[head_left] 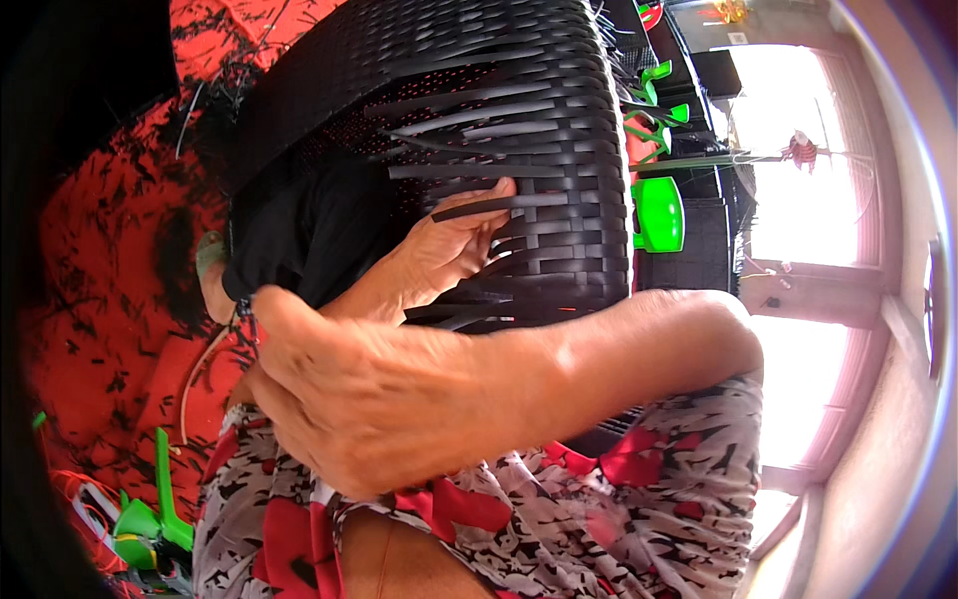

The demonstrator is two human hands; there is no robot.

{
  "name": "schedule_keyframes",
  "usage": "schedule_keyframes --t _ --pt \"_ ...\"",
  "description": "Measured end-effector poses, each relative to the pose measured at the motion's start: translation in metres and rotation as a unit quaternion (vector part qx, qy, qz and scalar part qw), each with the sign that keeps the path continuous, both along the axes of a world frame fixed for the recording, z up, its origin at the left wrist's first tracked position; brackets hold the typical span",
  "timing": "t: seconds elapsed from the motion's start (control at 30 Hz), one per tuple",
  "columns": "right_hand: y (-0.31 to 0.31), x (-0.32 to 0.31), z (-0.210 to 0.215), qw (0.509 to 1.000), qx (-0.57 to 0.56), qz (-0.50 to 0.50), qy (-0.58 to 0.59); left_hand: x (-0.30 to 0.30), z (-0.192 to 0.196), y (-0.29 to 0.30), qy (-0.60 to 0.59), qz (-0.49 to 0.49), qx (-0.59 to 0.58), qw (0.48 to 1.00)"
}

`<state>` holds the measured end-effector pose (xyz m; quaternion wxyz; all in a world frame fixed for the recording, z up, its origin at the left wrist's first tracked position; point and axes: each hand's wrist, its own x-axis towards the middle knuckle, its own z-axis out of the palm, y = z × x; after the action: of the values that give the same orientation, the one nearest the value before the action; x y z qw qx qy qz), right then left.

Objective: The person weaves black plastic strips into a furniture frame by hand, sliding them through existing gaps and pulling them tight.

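A large curved piece of black wickerwork (pixel 589 240), woven of flat plastic-looking strips, rises in front of me. Loose strip ends stick out from its weave toward the left. My left hand (pixel 454 245) is at this edge, its fingers closed around one black strip (pixel 549 202) whose free end crosses over the hand. Nearer to me, my right hand (pixel 349 389) comes in from the right and is curled closed. At its fingertips shows a small dark object (pixel 244 311); the fist hides most of it, and its kind is unclear.
Black clippings are strewn over a red floor covering (pixel 110 290) at left. Dark cloth (pixel 319 225) lies beside the wickerwork, near a partly visible foot (pixel 213 285). Green plastic objects stand at lower left (pixel 140 529) and behind the weave (pixel 659 215). Bright windows (pixel 798 170) line the right.
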<state>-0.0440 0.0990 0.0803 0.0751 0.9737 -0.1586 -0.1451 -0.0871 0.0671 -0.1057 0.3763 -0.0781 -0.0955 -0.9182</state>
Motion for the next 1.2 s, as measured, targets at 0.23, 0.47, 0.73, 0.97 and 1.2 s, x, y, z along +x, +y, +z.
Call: schedule_keyframes --t 0.23,0.47,0.73,0.97,1.2 --pt "0.016 -0.085 0.027 0.922 -0.088 -0.288 -0.243 0.048 0.008 0.003 -0.117 0.029 -0.076 0.99" --pt "0.013 -0.169 0.012 0.777 -0.005 -0.517 -0.36 0.047 0.018 -0.015 -0.143 0.029 0.045 0.988" --pt "0.028 -0.218 -0.035 0.683 0.057 -0.504 -0.525 0.058 -0.018 -0.01 -0.161 0.002 -0.019 0.987" --pt "0.079 -0.268 -0.073 0.643 0.029 -0.599 -0.477 0.168 0.081 -0.046 -0.606 0.354 -0.288 0.652" --pt "0.073 -0.239 -0.081 0.497 0.159 -0.531 -0.667 0.059 0.11 0.032 -0.454 0.45 -0.613 0.465"
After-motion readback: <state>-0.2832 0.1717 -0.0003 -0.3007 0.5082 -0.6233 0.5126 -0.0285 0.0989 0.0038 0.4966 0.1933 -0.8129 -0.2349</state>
